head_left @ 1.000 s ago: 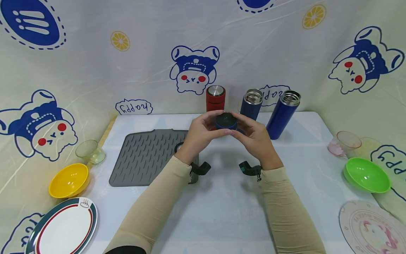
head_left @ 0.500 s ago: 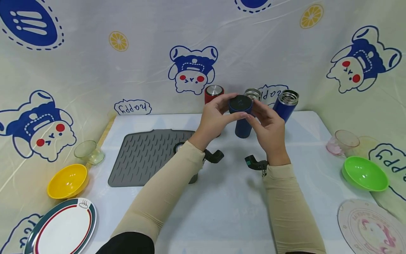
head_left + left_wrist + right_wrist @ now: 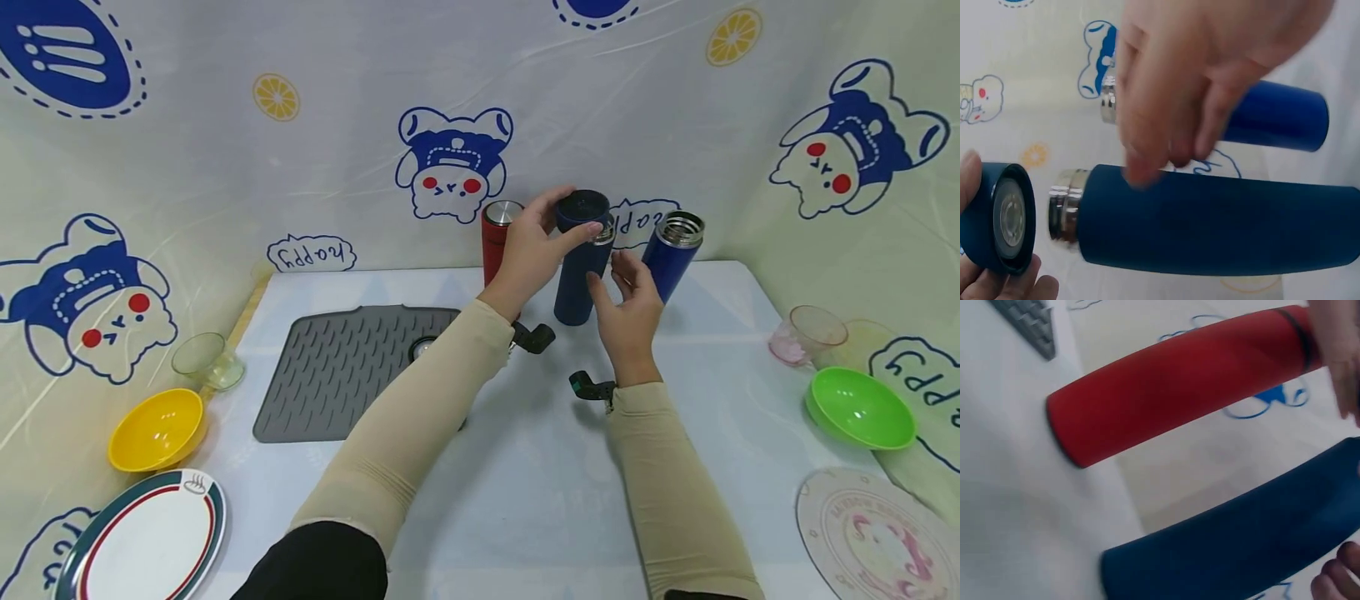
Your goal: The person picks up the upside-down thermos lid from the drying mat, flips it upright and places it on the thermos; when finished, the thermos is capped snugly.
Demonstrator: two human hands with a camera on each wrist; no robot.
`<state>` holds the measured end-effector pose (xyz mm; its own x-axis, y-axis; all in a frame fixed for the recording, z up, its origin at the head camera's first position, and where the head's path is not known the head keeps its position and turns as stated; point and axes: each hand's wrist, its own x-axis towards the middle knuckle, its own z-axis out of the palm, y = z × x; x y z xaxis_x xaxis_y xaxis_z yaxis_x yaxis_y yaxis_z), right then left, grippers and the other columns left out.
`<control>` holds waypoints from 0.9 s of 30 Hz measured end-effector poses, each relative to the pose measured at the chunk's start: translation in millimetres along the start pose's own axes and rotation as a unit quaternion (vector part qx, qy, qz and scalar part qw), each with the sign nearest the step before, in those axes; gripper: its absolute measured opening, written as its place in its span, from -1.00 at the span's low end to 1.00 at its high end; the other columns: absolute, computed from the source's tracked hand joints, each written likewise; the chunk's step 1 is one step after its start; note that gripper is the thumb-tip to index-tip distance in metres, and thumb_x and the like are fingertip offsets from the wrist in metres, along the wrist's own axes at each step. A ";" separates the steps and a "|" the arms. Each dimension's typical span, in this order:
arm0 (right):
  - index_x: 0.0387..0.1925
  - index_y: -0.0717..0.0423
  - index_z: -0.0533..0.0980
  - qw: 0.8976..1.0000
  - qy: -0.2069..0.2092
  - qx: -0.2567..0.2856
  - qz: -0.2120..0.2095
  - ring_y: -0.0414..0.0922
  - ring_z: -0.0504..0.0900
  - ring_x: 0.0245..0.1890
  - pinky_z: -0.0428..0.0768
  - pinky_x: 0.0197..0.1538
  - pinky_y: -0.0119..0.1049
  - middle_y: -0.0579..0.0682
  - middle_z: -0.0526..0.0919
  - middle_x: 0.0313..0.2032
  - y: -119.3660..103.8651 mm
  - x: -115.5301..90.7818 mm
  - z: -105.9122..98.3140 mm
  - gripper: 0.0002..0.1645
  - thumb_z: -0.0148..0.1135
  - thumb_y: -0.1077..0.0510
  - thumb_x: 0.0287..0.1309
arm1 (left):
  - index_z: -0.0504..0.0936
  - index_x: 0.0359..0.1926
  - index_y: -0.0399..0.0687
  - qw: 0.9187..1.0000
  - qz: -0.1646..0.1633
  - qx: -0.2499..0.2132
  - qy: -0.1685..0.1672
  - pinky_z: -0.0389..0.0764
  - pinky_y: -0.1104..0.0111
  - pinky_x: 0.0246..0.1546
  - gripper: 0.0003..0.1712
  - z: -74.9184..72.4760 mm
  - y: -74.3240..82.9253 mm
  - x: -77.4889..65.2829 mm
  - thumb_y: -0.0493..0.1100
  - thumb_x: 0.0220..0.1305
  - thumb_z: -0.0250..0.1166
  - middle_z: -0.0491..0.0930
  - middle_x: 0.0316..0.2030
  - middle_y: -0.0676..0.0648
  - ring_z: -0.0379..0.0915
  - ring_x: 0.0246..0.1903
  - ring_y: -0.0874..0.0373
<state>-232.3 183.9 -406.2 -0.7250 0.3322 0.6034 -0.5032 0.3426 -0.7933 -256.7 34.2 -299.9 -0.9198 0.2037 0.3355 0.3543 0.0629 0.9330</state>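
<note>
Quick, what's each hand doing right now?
Left hand: closed, holding the dark blue lid.
Right hand: open beside the dark blue bottle; contact can't be told.

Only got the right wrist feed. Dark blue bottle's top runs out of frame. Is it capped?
Observer: No. The left wrist view shows the bare metal neck of the dark blue bottle.
Operator: Where's its lid?
Observer: The left hand holds the lid, underside toward the neck, with a visible gap between them.
Operator: Anything past that bottle, on the side away from the red one?
Observer: Yes, a bright blue bottle, also uncapped, its open metal mouth visible in the head view.
</note>
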 end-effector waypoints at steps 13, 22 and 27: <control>0.41 0.01 0.04 0.974 -0.105 -0.098 0.175 -0.12 0.30 0.24 0.27 0.23 -0.26 0.02 0.25 0.31 28.2 -13.8 13.7 0.04 0.33 -0.21 0.02 | 0.32 0.30 0.16 0.998 -0.006 0.046 -0.035 0.34 0.49 0.08 -0.24 15.4 -20.3 24.6 0.05 0.08 0.39 0.38 0.16 0.18 0.28 0.10 0.40; 0.40 0.02 0.09 0.973 -0.118 -0.119 0.159 -0.10 0.33 0.22 0.29 0.22 -0.24 0.04 0.29 0.29 38.1 -16.8 17.0 -0.03 0.28 -0.20 0.08 | 0.33 0.28 0.17 0.998 -0.024 0.044 -0.047 0.38 0.50 0.03 -0.25 16.1 -23.7 28.8 0.06 0.07 0.40 0.42 0.12 0.18 0.32 0.07 0.40; 0.40 0.01 0.07 0.972 -0.123 -0.119 0.162 -0.12 0.31 0.23 0.27 0.23 -0.25 0.02 0.27 0.30 41.3 -17.5 16.6 -0.04 0.21 -0.27 0.10 | 0.34 0.28 0.22 0.996 -0.035 0.066 -0.051 0.37 0.48 0.05 -0.21 17.9 -30.0 32.4 0.12 0.01 0.42 0.40 0.12 0.21 0.30 0.08 0.41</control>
<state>-248.2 177.6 -450.8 -0.9322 0.2471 0.2645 -0.1283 0.4576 -0.8798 -294.1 56.4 -319.3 -0.9234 0.2914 0.2498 0.3159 0.2072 0.9259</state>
